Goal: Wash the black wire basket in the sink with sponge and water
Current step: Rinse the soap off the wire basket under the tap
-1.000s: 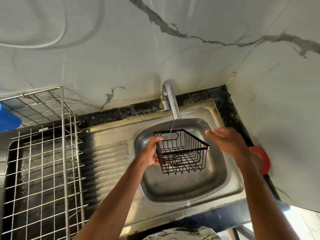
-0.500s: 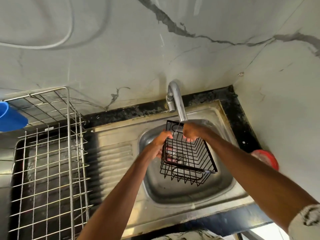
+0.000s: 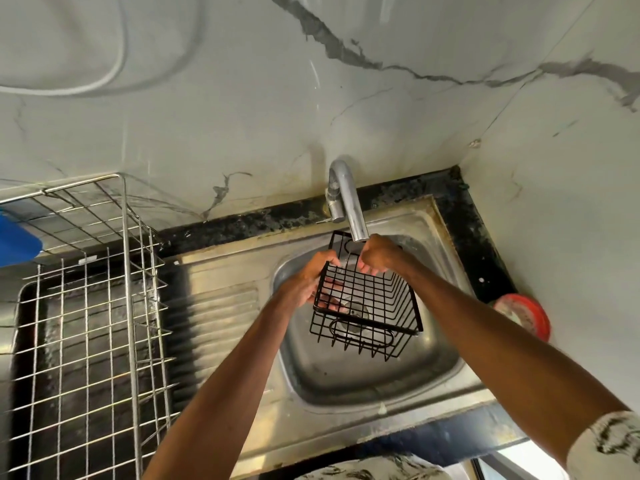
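The black wire basket (image 3: 372,303) hangs tilted over the steel sink bowl (image 3: 363,375), its open top turned toward me, right under the tap spout (image 3: 353,209). My left hand (image 3: 308,282) grips the basket's left rim, fingers showing through the wires. My right hand (image 3: 377,254) grips the far upper rim just below the spout. No sponge shows in the head view. I cannot tell whether water is running.
A tall steel wire dish rack (image 3: 86,323) stands on the left of the ribbed drainboard (image 3: 221,306), with a blue object (image 3: 17,240) at its far left. A red round thing (image 3: 526,317) lies on the counter right of the sink. Marble walls close the back and right.
My right hand came in from the right and took the basket's far rim. The basket tipped from level to steeply tilted and rose closer to the spout.
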`<state>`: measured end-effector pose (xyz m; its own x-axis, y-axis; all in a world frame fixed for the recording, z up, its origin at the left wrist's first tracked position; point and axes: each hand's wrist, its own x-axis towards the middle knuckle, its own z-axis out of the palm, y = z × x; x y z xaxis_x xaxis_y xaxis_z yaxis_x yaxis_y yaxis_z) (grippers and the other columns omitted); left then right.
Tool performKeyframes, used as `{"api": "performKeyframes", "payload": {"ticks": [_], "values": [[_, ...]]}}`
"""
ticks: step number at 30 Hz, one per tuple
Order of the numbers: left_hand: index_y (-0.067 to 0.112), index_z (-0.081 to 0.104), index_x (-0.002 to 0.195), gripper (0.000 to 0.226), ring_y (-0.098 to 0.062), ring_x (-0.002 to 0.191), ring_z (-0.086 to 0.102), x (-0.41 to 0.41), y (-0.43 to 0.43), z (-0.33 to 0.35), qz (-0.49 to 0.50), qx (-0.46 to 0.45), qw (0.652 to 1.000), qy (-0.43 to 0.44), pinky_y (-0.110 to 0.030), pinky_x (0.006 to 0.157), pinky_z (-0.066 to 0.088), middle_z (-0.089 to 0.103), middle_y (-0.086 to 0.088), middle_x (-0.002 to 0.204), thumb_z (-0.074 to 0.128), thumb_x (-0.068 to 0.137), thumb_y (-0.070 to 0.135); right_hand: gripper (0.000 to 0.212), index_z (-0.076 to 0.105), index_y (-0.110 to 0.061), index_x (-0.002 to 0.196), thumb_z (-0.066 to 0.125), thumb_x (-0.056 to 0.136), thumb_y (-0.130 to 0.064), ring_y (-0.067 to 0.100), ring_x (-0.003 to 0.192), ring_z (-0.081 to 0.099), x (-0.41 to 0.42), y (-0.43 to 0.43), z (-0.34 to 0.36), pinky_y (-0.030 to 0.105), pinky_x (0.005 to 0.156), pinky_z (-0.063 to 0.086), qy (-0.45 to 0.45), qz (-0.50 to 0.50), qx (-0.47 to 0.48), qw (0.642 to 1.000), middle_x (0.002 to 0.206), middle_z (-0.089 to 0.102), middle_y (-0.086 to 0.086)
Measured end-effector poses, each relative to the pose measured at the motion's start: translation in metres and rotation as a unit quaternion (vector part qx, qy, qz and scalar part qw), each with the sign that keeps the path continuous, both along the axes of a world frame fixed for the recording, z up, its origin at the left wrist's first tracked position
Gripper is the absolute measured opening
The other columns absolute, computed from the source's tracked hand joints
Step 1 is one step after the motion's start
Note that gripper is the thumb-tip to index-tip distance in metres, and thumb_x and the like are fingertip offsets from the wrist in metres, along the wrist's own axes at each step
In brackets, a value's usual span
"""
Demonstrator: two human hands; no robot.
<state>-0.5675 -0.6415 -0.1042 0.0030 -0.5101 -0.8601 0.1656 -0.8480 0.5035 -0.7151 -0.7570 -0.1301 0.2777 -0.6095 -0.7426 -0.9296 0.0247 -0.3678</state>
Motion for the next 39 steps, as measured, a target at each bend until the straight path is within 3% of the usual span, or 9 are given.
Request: {"api": "performKeyframes", "payload": {"ticks": [7, 12, 18, 24, 26, 30, 33, 35, 39], "values": [[0.022, 0.056, 0.136, 0.082, -0.020, 0.111, 0.059, 0.000, 0.000, 0.007, -0.033, -0.057, 0.997, -0.047, -0.032, 0.076, 0.049, 0.057, -0.007, 0.137, 0.058, 0.066, 0.064, 0.019, 0.067, -0.004, 0.109, 0.069, 0.091, -0.012, 0.007, 0.069, 0.071, 0.026, 0.011, 0.001, 0.020, 0.057, 0.055, -0.161, -0.059, 0.020, 0.985, 0.090, 0.070, 0.006], [0.031, 0.059, 0.121, 0.071, -0.038, 0.121, 0.059, 0.011, 0.008, -0.006, -0.026, -0.030, 0.997, -0.065, -0.060, 0.099, 0.052, 0.053, -0.017, 0.145, 0.062, 0.059, 0.066, 0.013, 0.071, -0.008, 0.101, 0.061, 0.100, -0.017, 0.017, 0.088, 0.075, 0.012, 0.010, 0.005, 0.035, 0.083, 0.061, -0.080, -0.040, 0.051, 0.995, 0.099, 0.077, 0.008], [0.030, 0.058, 0.123, 0.077, -0.040, 0.114, 0.063, 0.007, 0.002, -0.015, -0.003, -0.017, 0.998, -0.058, -0.060, 0.100, 0.052, 0.059, -0.018, 0.136, 0.068, 0.054, 0.064, 0.033, 0.063, -0.005, 0.122, 0.069, 0.091, -0.014, 0.028, 0.104, 0.067, 0.009, 0.026, 0.011, 0.038, 0.092, 0.055, 0.065, 0.071, -0.145, 0.985, 0.112, 0.069, 0.011], [0.015, 0.057, 0.122, 0.036, -0.043, 0.111, 0.068, 0.018, 0.004, -0.003, 0.054, -0.017, 0.998, -0.014, -0.066, 0.095, 0.055, 0.069, -0.023, 0.118, 0.061, 0.090, 0.033, 0.027, 0.068, -0.024, 0.095, 0.074, 0.079, -0.004, 0.023, 0.091, 0.065, -0.016, 0.022, 0.016, 0.027, 0.067, 0.050, -0.075, -0.028, -0.241, 0.967, 0.101, 0.068, 0.006], [0.017, 0.058, 0.115, 0.028, -0.048, 0.114, 0.066, 0.023, 0.010, -0.008, 0.049, -0.016, 0.999, 0.017, -0.067, 0.097, 0.053, 0.068, -0.027, 0.123, 0.061, 0.092, 0.033, 0.026, 0.070, -0.020, 0.098, 0.075, 0.077, -0.007, 0.020, 0.093, 0.065, -0.034, 0.020, 0.017, 0.029, 0.073, 0.051, -0.120, -0.082, -0.269, 0.952, 0.101, 0.070, 0.003], [0.013, 0.056, 0.132, 0.044, -0.050, 0.119, 0.065, 0.029, 0.022, -0.021, 0.055, -0.064, 0.992, 0.093, -0.073, 0.096, 0.050, 0.060, -0.030, 0.138, 0.065, 0.093, 0.032, 0.071, 0.057, -0.017, 0.132, 0.087, 0.070, -0.035, 0.023, 0.111, 0.062, -0.064, 0.030, 0.016, 0.035, 0.087, 0.053, -0.143, -0.290, -0.031, 0.946, 0.129, 0.062, 0.007], [0.004, 0.062, 0.112, 0.026, -0.047, 0.116, 0.066, 0.025, 0.017, -0.009, 0.016, -0.053, 0.997, 0.062, -0.053, 0.086, 0.059, 0.047, -0.036, 0.147, 0.059, 0.098, 0.026, 0.070, 0.059, -0.019, 0.129, 0.087, 0.070, -0.044, 0.040, 0.113, 0.066, -0.076, 0.042, 0.030, 0.059, 0.096, 0.053, -0.265, -0.403, 0.277, 0.831, 0.127, 0.066, 0.022], [0.008, 0.056, 0.128, 0.038, -0.048, 0.106, 0.070, 0.026, 0.015, -0.014, 0.011, -0.034, 0.996, 0.080, -0.057, 0.088, 0.060, 0.060, -0.035, 0.135, 0.060, 0.096, 0.028, 0.069, 0.058, -0.019, 0.132, 0.087, 0.073, -0.039, 0.041, 0.113, 0.067, -0.078, 0.045, 0.034, 0.064, 0.099, 0.049, -0.314, -0.412, 0.305, 0.799, 0.127, 0.066, 0.024], [0.026, 0.055, 0.141, 0.042, -0.049, 0.107, 0.071, 0.028, 0.011, -0.010, -0.075, -0.030, 0.995, 0.053, -0.067, 0.098, 0.052, 0.073, -0.021, 0.123, 0.058, 0.102, 0.044, 0.074, 0.051, -0.024, 0.133, 0.087, 0.069, -0.035, 0.040, 0.108, 0.068, -0.073, 0.045, 0.049, 0.063, 0.087, 0.056, -0.267, -0.446, 0.227, 0.824, 0.130, 0.054, 0.023]]}}
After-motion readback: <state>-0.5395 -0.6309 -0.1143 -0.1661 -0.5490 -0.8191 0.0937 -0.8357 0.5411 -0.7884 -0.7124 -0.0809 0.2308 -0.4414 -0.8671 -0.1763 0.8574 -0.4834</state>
